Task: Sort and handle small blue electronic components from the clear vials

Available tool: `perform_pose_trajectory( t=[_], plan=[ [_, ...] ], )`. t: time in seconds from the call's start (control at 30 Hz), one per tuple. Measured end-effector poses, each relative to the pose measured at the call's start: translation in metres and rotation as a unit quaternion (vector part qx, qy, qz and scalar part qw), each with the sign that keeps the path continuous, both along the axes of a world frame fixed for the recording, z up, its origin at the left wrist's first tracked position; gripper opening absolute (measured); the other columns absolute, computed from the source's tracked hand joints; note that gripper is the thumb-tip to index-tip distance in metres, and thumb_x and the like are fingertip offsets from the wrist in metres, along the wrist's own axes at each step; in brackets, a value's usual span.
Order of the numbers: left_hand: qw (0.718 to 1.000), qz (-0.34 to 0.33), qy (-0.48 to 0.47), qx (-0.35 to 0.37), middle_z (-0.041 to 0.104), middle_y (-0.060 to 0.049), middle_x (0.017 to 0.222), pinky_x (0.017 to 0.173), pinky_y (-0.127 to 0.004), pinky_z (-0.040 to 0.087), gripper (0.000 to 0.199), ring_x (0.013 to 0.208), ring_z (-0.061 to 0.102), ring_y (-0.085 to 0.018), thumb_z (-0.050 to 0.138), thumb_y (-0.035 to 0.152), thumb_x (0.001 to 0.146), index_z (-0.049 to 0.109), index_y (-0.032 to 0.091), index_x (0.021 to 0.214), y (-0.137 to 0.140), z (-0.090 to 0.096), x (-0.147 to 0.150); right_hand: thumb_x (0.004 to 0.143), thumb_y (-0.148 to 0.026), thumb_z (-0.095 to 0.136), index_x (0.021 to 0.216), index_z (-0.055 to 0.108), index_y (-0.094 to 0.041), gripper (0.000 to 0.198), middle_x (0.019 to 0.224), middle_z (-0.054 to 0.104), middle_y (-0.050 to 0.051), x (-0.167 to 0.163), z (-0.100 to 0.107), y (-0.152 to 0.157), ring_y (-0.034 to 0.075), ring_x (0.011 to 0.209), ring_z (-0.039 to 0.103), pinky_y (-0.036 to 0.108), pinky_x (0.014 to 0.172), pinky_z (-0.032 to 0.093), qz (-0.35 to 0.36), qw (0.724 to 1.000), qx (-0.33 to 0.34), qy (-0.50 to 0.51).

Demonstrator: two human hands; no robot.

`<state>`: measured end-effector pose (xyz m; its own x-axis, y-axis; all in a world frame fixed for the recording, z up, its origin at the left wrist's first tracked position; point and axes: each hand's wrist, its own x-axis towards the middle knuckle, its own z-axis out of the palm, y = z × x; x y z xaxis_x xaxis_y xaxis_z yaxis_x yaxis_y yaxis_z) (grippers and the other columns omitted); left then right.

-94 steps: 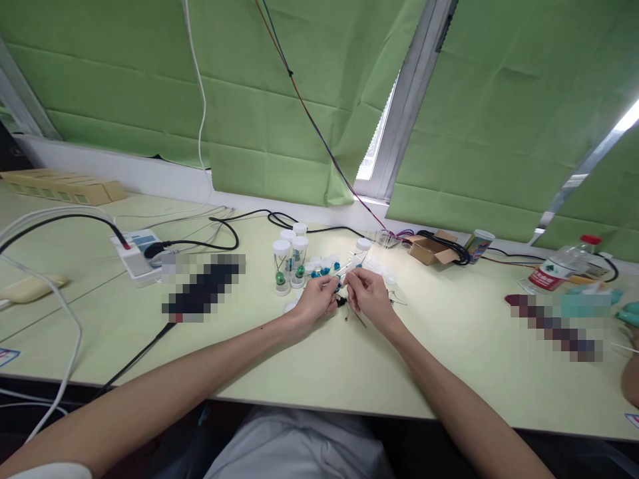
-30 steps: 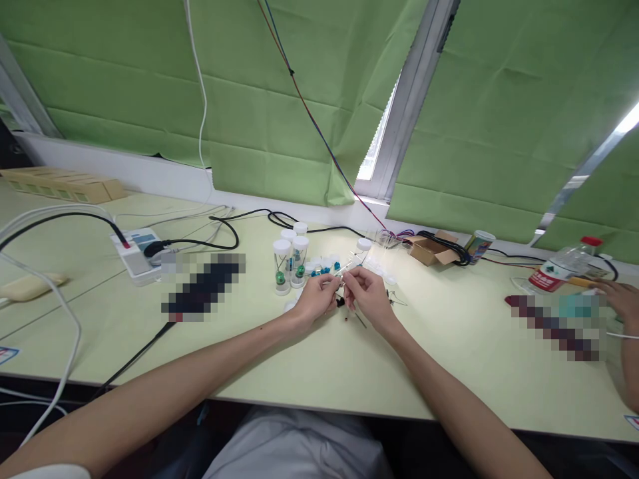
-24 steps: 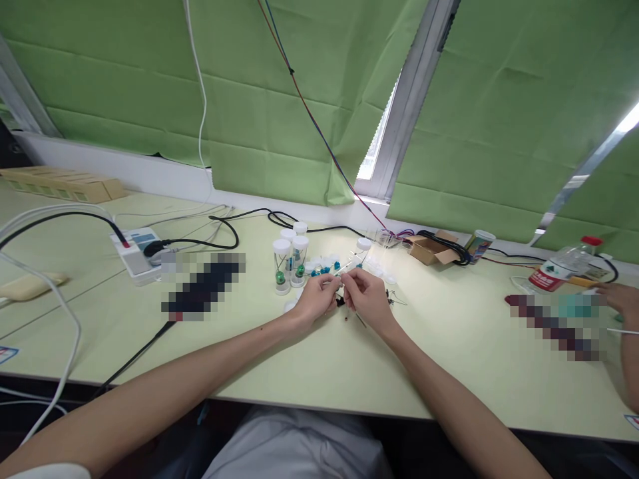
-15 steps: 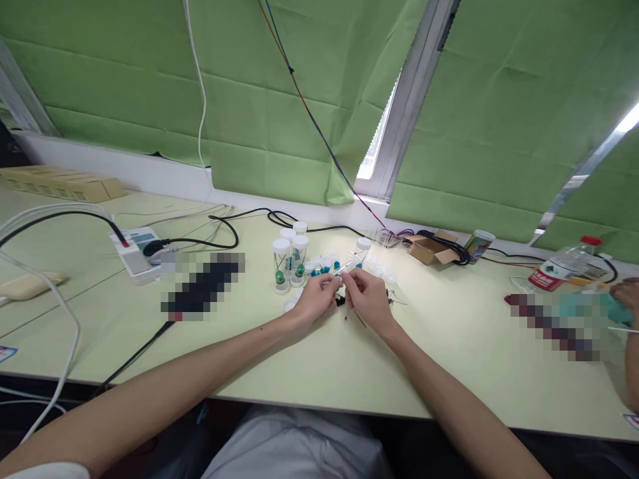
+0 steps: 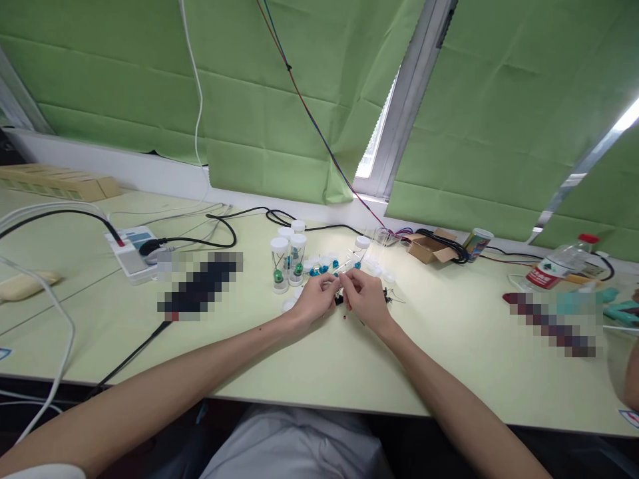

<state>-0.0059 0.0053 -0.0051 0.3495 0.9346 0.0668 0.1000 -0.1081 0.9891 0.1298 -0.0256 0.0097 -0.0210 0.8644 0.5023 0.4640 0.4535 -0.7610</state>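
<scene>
My left hand and my right hand meet over the table, each with thumb and fingertips pinched together. Whatever small thing lies between the fingertips is too small and too covered to name. Just beyond them are several small blue parts with thin leads. Clear vials with white caps stand to the left of my left hand, with green parts inside. Another white-capped vial stands behind my right hand. Small black parts lie partly hidden between and beside my hands, and a tiny red piece is nearer to me.
A power strip with plugged cables and a blurred dark object are on the left. At the right are an open cardboard box, a plastic bottle, and teal-handled tools. Another person's arm shows at the right edge.
My hands stay pinched together in nearly the same spot; my right hand has turned slightly. The other person's hand has left the right edge, uncovering the teal handles. The view has shifted a little.
</scene>
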Motion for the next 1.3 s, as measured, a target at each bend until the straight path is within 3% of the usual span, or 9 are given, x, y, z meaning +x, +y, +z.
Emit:
perform_pose_trajectory(
  t=[0.53,0.87,1.3],
  plan=[
    [0.999,-0.004,-0.042,-0.011,0.054,0.001,0.054,0.04,-0.022,0.026,0.039,0.041,0.041,-0.008,0.055,0.055,0.086,0.053,0.018,0.072,-0.002,0.004,0.001,0.094,-0.045,0.052,0.08,0.059,-0.02,0.03,0.062,0.059,-0.001,0.002,-0.01,0.007,0.013,0.045,0.056,0.025,0.044,0.045,0.071,0.989,-0.049,0.118],
    [0.998,0.023,-0.064,-0.013,0.045,0.005,0.048,0.041,-0.021,0.024,0.03,0.038,0.037,-0.007,0.055,0.045,0.088,0.053,0.018,0.076,0.0,0.005,0.001,0.094,-0.046,0.052,0.083,0.058,-0.02,0.029,0.064,0.058,-0.002,-0.001,-0.019,0.011,0.012,0.046,0.055,0.024,0.045,0.043,0.048,0.987,-0.034,0.15],
    [0.991,0.026,-0.1,-0.088,0.041,0.007,0.048,0.041,-0.02,0.021,0.028,0.039,0.036,-0.006,0.065,0.045,0.08,0.055,0.018,0.082,-0.001,0.012,0.001,0.086,-0.045,0.062,0.085,0.056,-0.018,0.027,0.07,0.066,0.002,0.005,-0.012,0.014,0.012,0.047,0.057,0.024,0.043,0.047,0.019,0.976,-0.04,0.211]
  ],
)
